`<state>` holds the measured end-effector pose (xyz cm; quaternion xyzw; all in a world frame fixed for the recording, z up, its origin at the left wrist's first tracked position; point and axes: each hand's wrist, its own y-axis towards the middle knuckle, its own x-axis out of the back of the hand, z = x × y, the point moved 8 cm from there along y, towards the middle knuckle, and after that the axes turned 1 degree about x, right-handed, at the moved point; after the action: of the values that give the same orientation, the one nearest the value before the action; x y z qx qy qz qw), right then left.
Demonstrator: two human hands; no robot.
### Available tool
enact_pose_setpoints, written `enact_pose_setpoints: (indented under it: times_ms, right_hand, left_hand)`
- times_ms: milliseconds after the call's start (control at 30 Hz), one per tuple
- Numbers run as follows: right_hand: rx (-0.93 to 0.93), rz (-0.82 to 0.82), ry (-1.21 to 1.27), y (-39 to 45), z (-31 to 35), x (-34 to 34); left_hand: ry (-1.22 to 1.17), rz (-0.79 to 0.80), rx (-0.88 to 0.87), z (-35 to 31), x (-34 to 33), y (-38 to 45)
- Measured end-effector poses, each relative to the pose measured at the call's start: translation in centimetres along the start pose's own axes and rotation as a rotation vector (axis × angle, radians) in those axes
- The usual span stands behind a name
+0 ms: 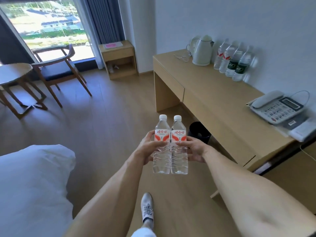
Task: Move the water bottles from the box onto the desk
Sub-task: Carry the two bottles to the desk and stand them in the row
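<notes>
Two clear water bottles with white caps and red-and-white labels stand upright side by side in mid-air over the floor. My left hand (148,147) grips the left bottle (161,144). My right hand (193,148) grips the right bottle (178,144). The two bottles touch each other. The light wooden desk (213,100) stretches along the wall to the right of my hands. Several more water bottles (232,60) stand in a row at its far end against the wall. No box is in view.
On the desk stand a white kettle (202,51) at the far end and a telephone (275,106) nearer. A black bin (199,131) sits under the desk. A white bed (32,185) lies at left, a chair (59,69) and round table (14,74) by the window.
</notes>
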<state>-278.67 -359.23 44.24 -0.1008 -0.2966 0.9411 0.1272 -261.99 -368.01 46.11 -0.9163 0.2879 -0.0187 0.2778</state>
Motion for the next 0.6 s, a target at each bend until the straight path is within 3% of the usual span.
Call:
enact_pose_setpoints:
  times_ms: [333, 600]
  right_hand:
    - [0.056, -0.226, 0.151, 9.4, 10.6, 2.8]
    - [0.161, -0.423, 0.259, 12.1, 16.5, 8.6]
  left_hand:
    - [0.108, 0.259, -0.017, -11.8, 0.1, 15.1]
    - [0.221, 0.462, -0.091, -19.0, -5.7, 22.5]
